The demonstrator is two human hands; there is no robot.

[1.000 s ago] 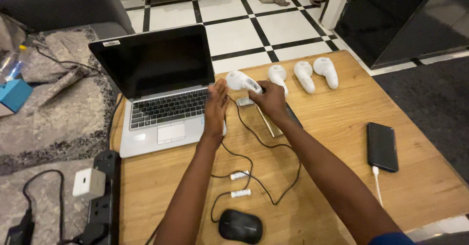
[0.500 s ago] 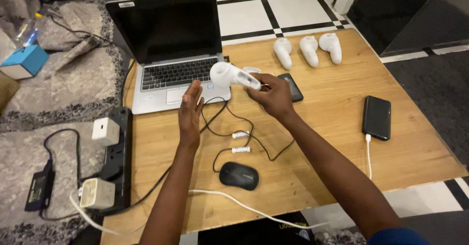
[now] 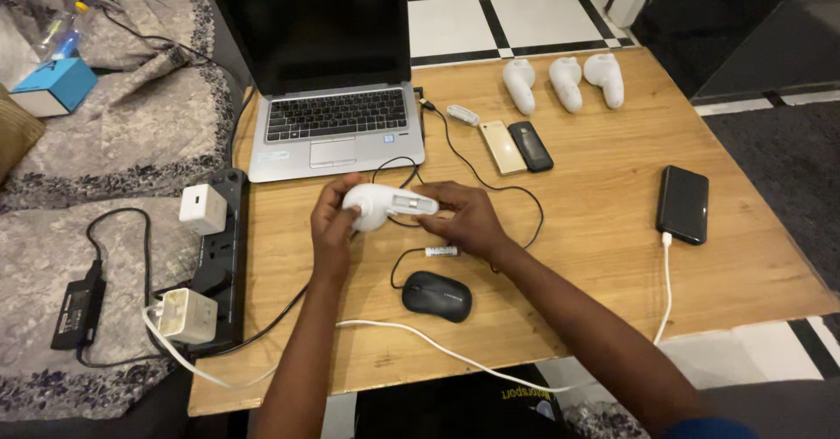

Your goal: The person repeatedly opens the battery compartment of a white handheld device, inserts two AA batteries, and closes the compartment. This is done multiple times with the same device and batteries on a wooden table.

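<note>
Both hands are holding a white controller [image 3: 382,205] just above the worktop [image 3: 595,255], in front of the laptop [image 3: 325,80]. The left hand [image 3: 332,225] is cupping its rounded end with fingers curled around it; the right hand [image 3: 465,219] is pinching its narrow handle end. A battery [image 3: 442,251] is lying just beneath the right hand, with a black mouse [image 3: 437,296] near it. Three more white controllers [image 3: 564,82] are lying at the far edge.

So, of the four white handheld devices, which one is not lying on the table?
The white device held between the left hand and right hand, in front of the laptop. The other three lie in a row at the table's far edge.
</note>
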